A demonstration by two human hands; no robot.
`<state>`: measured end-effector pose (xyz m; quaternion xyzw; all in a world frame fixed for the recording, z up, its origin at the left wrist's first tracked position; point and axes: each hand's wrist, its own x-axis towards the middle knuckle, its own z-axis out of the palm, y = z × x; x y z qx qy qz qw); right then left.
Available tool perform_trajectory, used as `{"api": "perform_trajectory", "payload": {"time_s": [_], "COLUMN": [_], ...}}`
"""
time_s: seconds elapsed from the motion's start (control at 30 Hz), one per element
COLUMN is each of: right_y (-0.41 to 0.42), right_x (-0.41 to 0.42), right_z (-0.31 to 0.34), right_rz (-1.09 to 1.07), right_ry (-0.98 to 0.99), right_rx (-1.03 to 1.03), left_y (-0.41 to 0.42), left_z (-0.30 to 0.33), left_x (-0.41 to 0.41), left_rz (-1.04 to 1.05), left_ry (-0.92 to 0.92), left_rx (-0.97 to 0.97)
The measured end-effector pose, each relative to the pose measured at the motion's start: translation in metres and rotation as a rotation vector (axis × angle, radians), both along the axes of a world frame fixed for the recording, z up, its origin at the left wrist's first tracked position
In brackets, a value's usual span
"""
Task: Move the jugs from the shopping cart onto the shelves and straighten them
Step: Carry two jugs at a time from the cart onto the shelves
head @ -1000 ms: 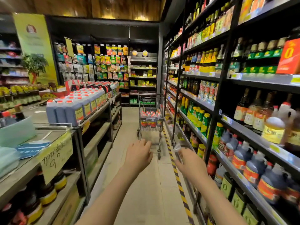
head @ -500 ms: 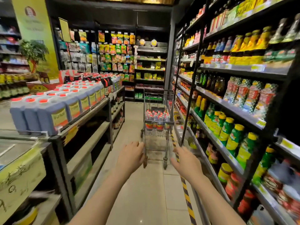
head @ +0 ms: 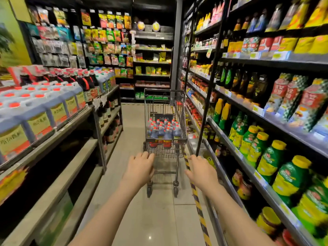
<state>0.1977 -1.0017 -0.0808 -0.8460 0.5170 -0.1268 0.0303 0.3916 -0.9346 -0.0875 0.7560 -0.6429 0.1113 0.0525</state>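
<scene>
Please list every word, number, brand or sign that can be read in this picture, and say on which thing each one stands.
No text reads with certainty.
Yellow labels on the white jugs, left shelf: large Chinese characters, too blurred to quote.
Red packets, right shelf: large characters, blurred.
Green bottles: label print blurred.
Dark plate at the back of the shopping cart: pale marks, too small.
Jugs in the cart: labels too small.
Shelf price tags: unreadable.

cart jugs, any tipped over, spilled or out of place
Nothing stands out. The jugs stand upright, red caps up, packed together in the cart, with no spill visible on the floor around it. Both hands, left and right, are open and hold nothing.
</scene>
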Motion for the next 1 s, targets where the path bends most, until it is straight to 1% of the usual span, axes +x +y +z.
{"api": "perform_trajectory", "payload": {"time_s": [0.13,0.3,0.47,0.7,0.77,0.87,1.0], "right_y": [-0.11,-0.23,-0.319,-0.44,-0.478,-0.532,-0.593], "right_x": [0.018,0.05,0.089,0.155,0.176,0.206,0.237], "right_z": [-0.01,-0.013,-0.032,-0.078,-0.093,-0.115,-0.149], "right_rz": [0.015,0.041,0.061,0.043,0.032,-0.001,-0.053], "right_ry": [0.017,0.035,0.077,0.075,0.06,0.034,0.016], "right_rx": [0.013,0.059,0.121,0.228,0.264,0.345,0.465], "left_y": [-0.107,-0.219,-0.298,-0.421,-0.461,-0.521,-0.582], "left_z": [-0.006,-0.019,-0.044,-0.082,-0.098,-0.128,-0.168], "left_x": [0.017,0.044,0.082,0.149,0.172,0.204,0.233], "left_rz": [0.02,0.049,0.086,0.123,0.125,0.135,0.176], "left_ry": [0.015,0.017,0.051,0.141,0.177,0.287,0.402], "left_rx": [0.016,0.093,0.179,0.211,0.221,0.257,0.321]}}
